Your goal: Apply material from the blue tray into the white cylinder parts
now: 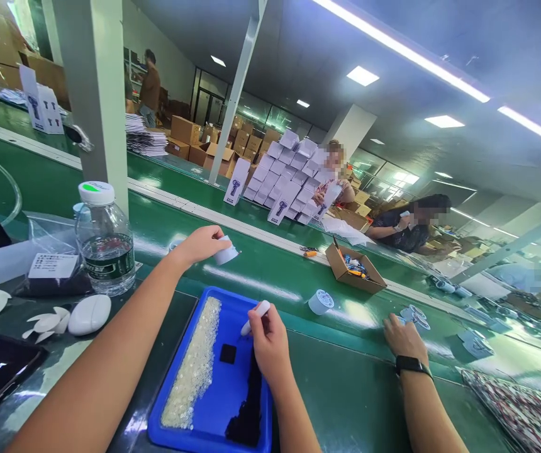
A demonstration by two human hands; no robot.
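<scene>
My left hand (pixel 199 246) is closed round a white round plastic part (pixel 226 253), held above the green conveyor belt. In my right hand (pixel 269 343), pinched between thumb and fingers, is a white pen-like tool (pixel 255 317), its tip pointing down over the blue tray (pixel 221 390). A heap of small clear-white pieces (pixel 192 371) fills the tray's left side. Black small pieces (pixel 246 418) lie along the right side, partly behind my right hand. Between them sits a black square (pixel 228 353).
A co-worker's hand (pixel 405 343) reaches to white parts (pixel 416 316) at right. Another white round part (pixel 321 302) stands on the belt (pixel 270 277). A water bottle (pixel 105 242) and white fan blades (pixel 50 324) are left. Beyond are an open carton (pixel 353 270) and stacked white boxes (pixel 282 170).
</scene>
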